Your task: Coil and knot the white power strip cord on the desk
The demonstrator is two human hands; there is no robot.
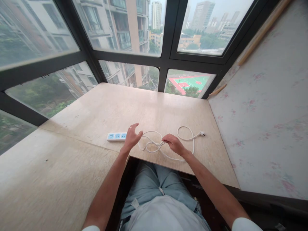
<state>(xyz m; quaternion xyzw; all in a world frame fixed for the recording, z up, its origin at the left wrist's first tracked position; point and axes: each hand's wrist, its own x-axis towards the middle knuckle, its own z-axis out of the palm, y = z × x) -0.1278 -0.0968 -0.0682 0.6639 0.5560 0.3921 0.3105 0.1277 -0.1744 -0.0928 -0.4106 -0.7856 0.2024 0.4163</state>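
A white power strip (116, 137) with light blue sockets lies on the pale stone-look sill, its right end hidden behind my left hand (133, 136). That hand hovers at the strip with thumb and fingers apart, holding nothing I can see. From the strip a white power cord (176, 159) runs right in loose, crossing loops. My right hand (174, 143) pinches the cord where several strands meet, right of the loops. The cord curls on past it and ends in a white plug (202, 133) resting on the sill at the right.
The wide sill (130, 102) reaches back to dark window frames (130, 57) and extends left past a seam. A flowered wallpaper wall (260, 122) bounds it on the right. My legs (156, 179) are below its front edge.
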